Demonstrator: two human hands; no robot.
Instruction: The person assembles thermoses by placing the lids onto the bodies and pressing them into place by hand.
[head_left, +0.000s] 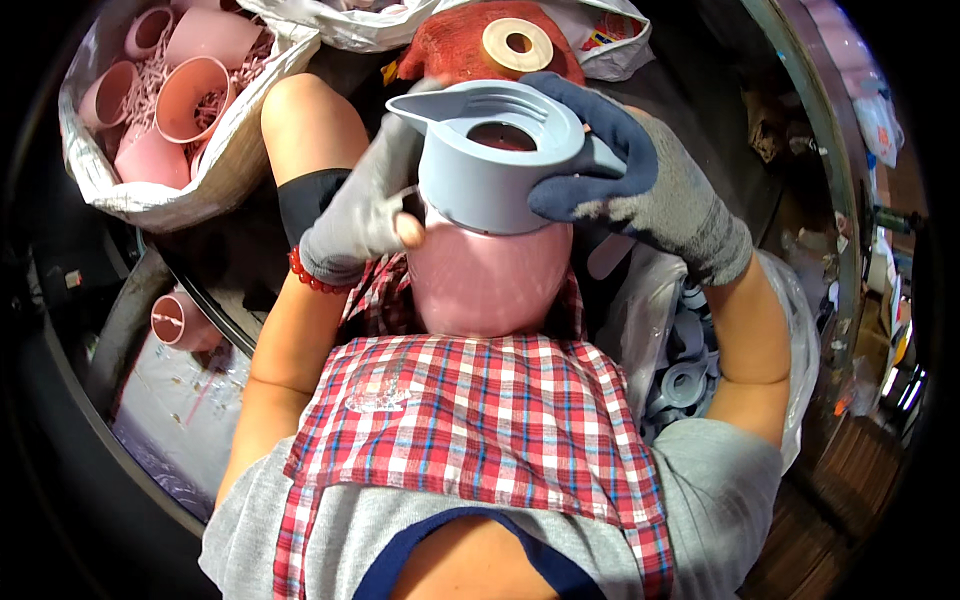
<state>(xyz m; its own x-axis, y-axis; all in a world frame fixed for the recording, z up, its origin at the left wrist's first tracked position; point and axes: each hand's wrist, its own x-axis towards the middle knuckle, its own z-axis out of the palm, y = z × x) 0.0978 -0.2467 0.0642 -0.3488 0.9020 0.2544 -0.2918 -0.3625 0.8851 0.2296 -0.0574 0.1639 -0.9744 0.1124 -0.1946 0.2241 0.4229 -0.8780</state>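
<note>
A pink jug body (490,280) stands upright against my checked apron, between my legs. On its top sits a blue-grey spout collar (490,205) with a round hole in it, the spout pointing left. My left hand (375,195), in a grey glove with a bare thumb tip, clasps the left side where collar and body meet; its fingers are partly hidden behind the spout. My right hand (625,180), in a grey and navy glove, grips the collar at the right, by its handle, with fingers curled over the rim and thumb side below.
A white woven sack (150,210) of pink cylinders stands at the far left. Below it lies a loose pink cylinder (180,322). A clear bag of blue-grey parts (685,385) is by my right arm. Beyond the jug, a cream ring (517,47) rests on a red bundle (440,50).
</note>
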